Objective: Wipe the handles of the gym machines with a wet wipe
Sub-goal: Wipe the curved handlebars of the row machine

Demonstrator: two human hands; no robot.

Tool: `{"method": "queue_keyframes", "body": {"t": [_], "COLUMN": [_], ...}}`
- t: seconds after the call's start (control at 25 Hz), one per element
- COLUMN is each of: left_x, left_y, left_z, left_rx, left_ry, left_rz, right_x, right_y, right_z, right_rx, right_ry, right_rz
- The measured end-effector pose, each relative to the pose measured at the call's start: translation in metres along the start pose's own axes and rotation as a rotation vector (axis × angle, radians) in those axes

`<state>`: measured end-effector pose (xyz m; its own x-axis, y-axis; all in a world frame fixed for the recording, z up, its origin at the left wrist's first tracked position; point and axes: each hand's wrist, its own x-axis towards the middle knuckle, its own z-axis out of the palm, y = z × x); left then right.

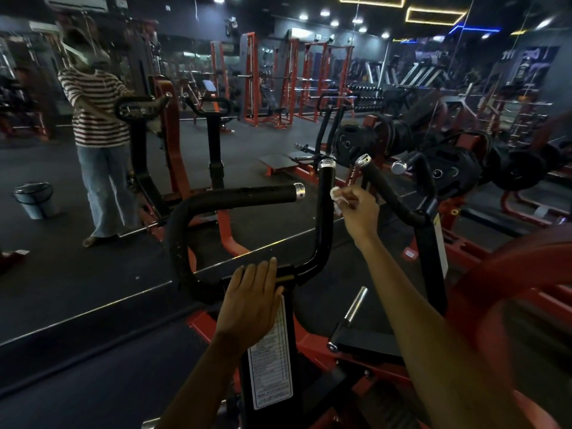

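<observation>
A crumpled white wet wipe (336,197) sat at frame centre, touching the upright black chrome-capped handle (326,212); a horizontal black handle (247,196) extended to its left.

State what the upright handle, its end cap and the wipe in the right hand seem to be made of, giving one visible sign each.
Upright handle: probably rubber or foam grip, matte black.
End cap: metal, likely chrome; it glints.
Wipe: soft white tissue or cloth, crumpled in the right hand.
</observation>
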<state>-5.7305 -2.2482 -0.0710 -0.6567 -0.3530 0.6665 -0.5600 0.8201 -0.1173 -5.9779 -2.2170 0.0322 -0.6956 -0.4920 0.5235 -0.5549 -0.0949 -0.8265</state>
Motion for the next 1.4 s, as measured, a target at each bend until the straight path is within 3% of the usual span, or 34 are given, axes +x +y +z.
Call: {"method": "queue_keyframes", "body": {"t": [0.48, 0.84, 1.4], "left_x": [0.0, -0.001, 0.0], "left_y": [0.001, -0.001, 0.002], "left_z": [-0.004, -0.004, -0.01], "left_rx": [-0.009, -0.009, -0.012], "left_ry": [-0.027, -0.051, -0.1], "left_rz": [-0.007, -0.012, -0.024], "right_x": [-0.059, -0.105, -0.179], "right_y": [0.019, 0.028, 0.0], "right_z": [-0.004, 0.005, 0.029], "right_rx": [0.037, 0.097, 0.233], "right_ry": [0.003, 0.131, 0.171], "right_rz": [0.02, 0.05, 0.291]}}
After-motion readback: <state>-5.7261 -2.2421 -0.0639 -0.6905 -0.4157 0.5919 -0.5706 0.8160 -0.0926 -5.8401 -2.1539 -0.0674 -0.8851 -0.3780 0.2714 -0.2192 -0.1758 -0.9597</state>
